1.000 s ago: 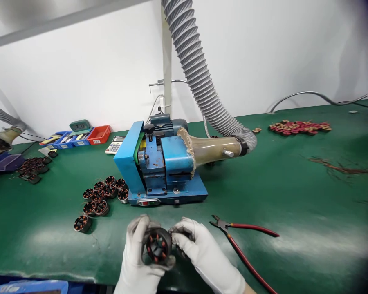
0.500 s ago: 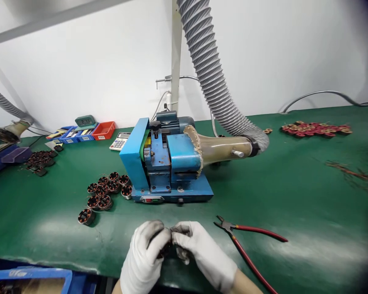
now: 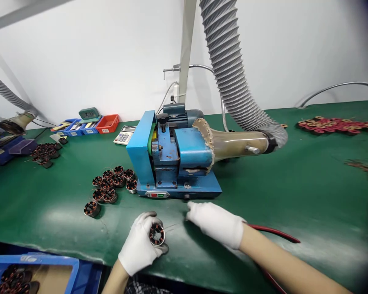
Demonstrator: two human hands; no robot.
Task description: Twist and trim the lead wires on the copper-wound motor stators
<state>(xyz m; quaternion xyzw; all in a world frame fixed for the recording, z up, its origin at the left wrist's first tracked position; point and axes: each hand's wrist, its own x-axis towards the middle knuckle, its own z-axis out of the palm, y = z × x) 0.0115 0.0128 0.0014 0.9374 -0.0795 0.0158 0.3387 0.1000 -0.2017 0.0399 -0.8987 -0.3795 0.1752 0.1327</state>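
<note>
My left hand (image 3: 141, 241), in a white glove with dark fingertips, grips a motor stator (image 3: 157, 234), a metal ring with copper windings inside. Thin wire ends stick out of it to the right. My right hand (image 3: 214, 222), gloved too, is stretched over the mat just before the blue machine's base, apart from the stator. Its fingers are curled together, and what they hold, if anything, is hidden. Beneath the right forearm lie red-handled cutting pliers (image 3: 276, 232), their jaws covered. Several more stators (image 3: 109, 195) stand grouped to the left of the machine.
A blue belt-driven machine (image 3: 168, 163) with an extraction hose (image 3: 230, 61) stands ahead. Red ring-shaped parts (image 3: 334, 125) lie far right, loose wires (image 3: 364, 166) nearer. A calculator (image 3: 124, 134) and small bins (image 3: 107, 123) sit at the back left. A blue crate (image 3: 75, 269) is front left.
My hands have parted. The left keeps the stator, now turned with its opening toward me, while the right has moved forward toward the machine's base and over the pliers. The view has shifted slightly.
</note>
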